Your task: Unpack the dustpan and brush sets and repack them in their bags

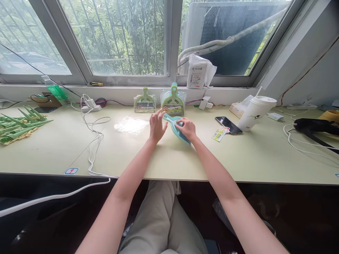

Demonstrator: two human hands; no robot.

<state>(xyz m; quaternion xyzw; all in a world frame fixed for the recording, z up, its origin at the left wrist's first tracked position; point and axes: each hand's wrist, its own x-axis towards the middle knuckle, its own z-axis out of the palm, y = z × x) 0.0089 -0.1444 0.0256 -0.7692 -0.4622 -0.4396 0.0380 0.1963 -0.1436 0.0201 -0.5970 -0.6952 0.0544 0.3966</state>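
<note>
A light blue mini dustpan with its brush [174, 127] is tilted above the desk in front of me. My right hand [186, 128] grips it at the wide part, fingers over the top. My left hand [157, 125] is beside the handle end, its fingers apart; whether a fingertip touches the handle I cannot tell. Just behind stand green dustpan sets in clear wrapping: one pack [145, 102] on the left and a thicker stack [173, 100] on the right. A clear plastic bag [130, 125] lies flat to the left of my left hand.
To the right are a printed card [220, 134], a phone [231, 125], a white cup [255, 113] with a straw and a tissue pack [238, 107]. White cables [92, 148] run over the desk [127, 162] to its front edge. Green folded pieces [18, 123] lie far left.
</note>
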